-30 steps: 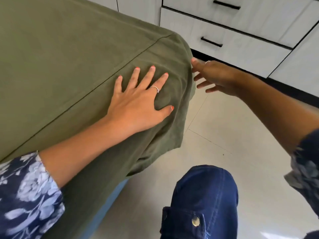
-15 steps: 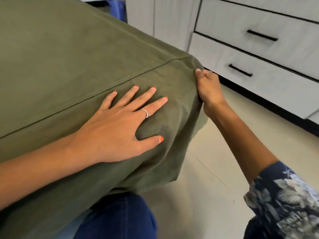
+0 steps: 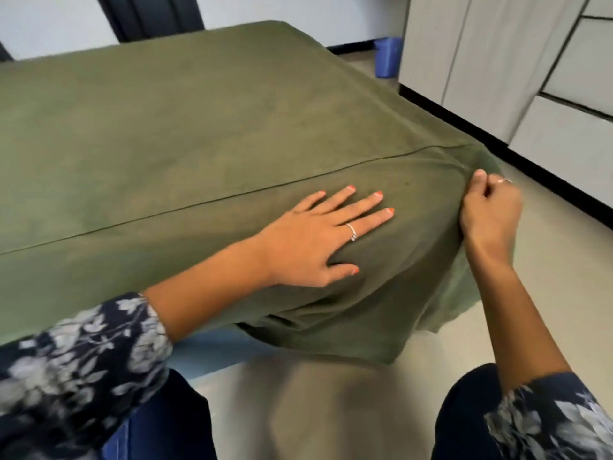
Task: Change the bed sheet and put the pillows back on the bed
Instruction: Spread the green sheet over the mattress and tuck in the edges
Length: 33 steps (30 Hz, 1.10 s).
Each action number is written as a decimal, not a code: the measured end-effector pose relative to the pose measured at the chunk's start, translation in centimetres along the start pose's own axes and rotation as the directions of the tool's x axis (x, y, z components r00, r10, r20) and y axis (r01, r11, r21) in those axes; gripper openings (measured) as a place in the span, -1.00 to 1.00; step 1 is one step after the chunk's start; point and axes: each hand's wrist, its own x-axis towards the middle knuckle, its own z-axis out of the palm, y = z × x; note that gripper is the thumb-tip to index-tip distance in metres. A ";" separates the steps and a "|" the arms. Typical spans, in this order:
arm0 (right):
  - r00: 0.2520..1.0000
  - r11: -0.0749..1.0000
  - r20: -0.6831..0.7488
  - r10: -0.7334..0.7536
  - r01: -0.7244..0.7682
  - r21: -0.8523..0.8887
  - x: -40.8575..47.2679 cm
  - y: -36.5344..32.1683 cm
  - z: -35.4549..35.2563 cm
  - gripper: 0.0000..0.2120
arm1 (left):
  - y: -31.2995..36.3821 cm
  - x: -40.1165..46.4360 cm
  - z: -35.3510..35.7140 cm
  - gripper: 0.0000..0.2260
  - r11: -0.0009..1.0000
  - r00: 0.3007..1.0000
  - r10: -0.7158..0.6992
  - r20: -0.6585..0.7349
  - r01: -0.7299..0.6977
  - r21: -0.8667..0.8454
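I see the olive bed sheet point(image 3: 199, 127) draped over the bed's near corner, my left hand point(image 3: 308, 240) pressing flat on it with fingers point(image 3: 365, 200) spread wide, my right hand point(image 3: 491, 210) pinching the corner fold, open floor point(image 3: 331, 410) below.

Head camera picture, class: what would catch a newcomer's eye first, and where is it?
The olive green sheet fills most of the frame, draped over the bed's near corner. The left hand presses flat on it at centre, fingers spread, while the right hand grips the fabric at the corner. A blue bin stands on the floor beyond.
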 end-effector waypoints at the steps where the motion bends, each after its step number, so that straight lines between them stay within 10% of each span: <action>1: 1.000 0.999 -0.018 -0.015 0.014 -0.030 -0.5 0.2 -0.4 -0.64 | 0.7 -0.2 0.3 -0.29 1.000 0.999 0.003 -0.041 -0.002 0.026; 7: 0.995 0.998 -0.083 -0.052 0.049 -0.032 -1.2 -1.1 -2.0 -0.63 | 2.2 -0.9 0.1 -0.37 0.999 0.996 -0.029 -0.082 0.030 0.017; 11: 0.988 0.960 -0.052 0.146 -0.129 0.249 -1.7 0.6 -2.9 -0.67 | 3.9 -3.6 1.0 -0.53 0.996 0.922 0.092 -0.377 -0.085 0.035; 15: 0.909 0.736 0.096 0.405 -0.387 0.555 -7.9 1.7 -3.5 -0.87 | 9.1 -8.5 7.2 -0.79 0.922 0.833 -0.270 -0.483 0.080 -0.378; 18: 0.809 0.573 0.320 0.493 -0.579 0.580 -16.6 1.1 -1.8 -0.83 | 12.0 -11.1 11.2 -0.96 0.205 0.601 -0.797 0.060 0.363 -0.909; 20: 0.615 0.443 0.571 0.544 -0.788 0.428 -22.3 0.9 0.1 -0.85 | 12.0 -12.1 12.6 -0.94 -0.345 0.374 -0.814 0.445 0.305 -0.888; 24: 0.083 0.262 0.851 0.519 -0.963 -0.065 -27.4 0.5 3.2 -0.28 | 10.1 -12.4 11.6 -0.84 -0.565 0.189 -0.811 0.554 -0.002 -0.825; 26: -0.027 0.080 0.910 0.415 -0.995 -0.066 -26.9 -0.3 4.1 -0.22 | 9.1 -12.0 10.6 -0.79 -0.582 0.164 -0.810 0.564 -0.102 -0.807; 29: 0.093 -0.149 0.912 0.399 -0.975 0.165 -24.8 -1.7 4.7 -0.54 | 8.6 -11.0 9.6 -0.76 -0.593 0.172 -0.804 0.569 -0.176 -0.786; 33: 0.341 0.053 0.807 0.483 -0.931 0.361 -22.2 -3.1 4.8 -0.76 | 8.9 -9.7 8.5 -0.79 -0.558 0.239 -0.828 0.507 -0.261 -0.788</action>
